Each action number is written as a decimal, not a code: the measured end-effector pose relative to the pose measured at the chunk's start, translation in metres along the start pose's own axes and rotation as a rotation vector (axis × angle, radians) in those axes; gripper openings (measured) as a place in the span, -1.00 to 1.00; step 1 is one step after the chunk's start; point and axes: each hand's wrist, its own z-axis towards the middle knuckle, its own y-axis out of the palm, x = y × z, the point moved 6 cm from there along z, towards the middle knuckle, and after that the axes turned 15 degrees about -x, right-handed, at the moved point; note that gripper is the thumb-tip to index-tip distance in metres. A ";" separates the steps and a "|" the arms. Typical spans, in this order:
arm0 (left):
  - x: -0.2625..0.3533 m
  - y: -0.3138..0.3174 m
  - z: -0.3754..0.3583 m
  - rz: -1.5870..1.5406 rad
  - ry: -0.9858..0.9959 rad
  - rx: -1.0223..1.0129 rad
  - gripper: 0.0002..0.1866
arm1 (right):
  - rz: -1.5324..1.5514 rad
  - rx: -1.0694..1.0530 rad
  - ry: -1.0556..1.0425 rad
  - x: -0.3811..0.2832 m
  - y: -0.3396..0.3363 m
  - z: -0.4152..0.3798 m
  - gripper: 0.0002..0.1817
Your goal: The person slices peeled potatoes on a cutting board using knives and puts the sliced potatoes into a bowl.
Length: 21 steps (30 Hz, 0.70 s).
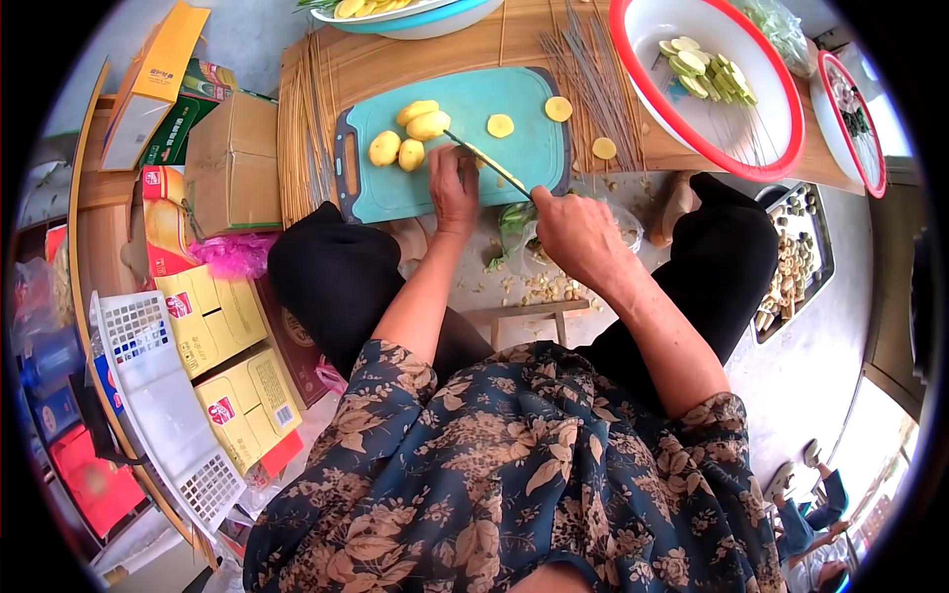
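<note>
My right hand (585,237) grips a knife (486,159), its blade slanting up and left over the turquoise cutting board (371,203). Just below the blade, my left hand (454,193) rests on the board with curled fingers, which hide what they hold. Several peeled potatoes (427,125) lie together beyond and left of my left hand. One round potato slice (500,126) lies on the board past the knife, and another slice (558,109) sits near the board's right edge.
Thin skewers (593,84) flank the board on the wooden table (455,51). A red-rimmed basin (625,59) with cut green vegetable pieces stands at right. Boxes (233,163) and a white plastic basket (158,390) are on the left. A tray (828,259) lies on the floor at right; another person (820,514) is behind.
</note>
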 end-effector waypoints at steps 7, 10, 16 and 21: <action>-0.001 0.000 0.000 -0.002 -0.004 0.016 -0.85 | 0.005 -0.023 0.029 -0.002 0.013 0.028 -0.87; -0.001 0.000 0.001 0.048 -0.001 0.011 -0.85 | -0.042 0.004 0.026 0.002 0.020 0.042 -0.89; 0.003 -0.001 0.001 0.017 -0.001 -0.004 -0.83 | 0.003 0.004 0.037 0.007 0.016 0.039 -0.85; -0.001 -0.002 0.000 -0.003 -0.019 0.014 -0.88 | 0.057 0.008 0.030 -0.002 -0.001 0.013 -0.84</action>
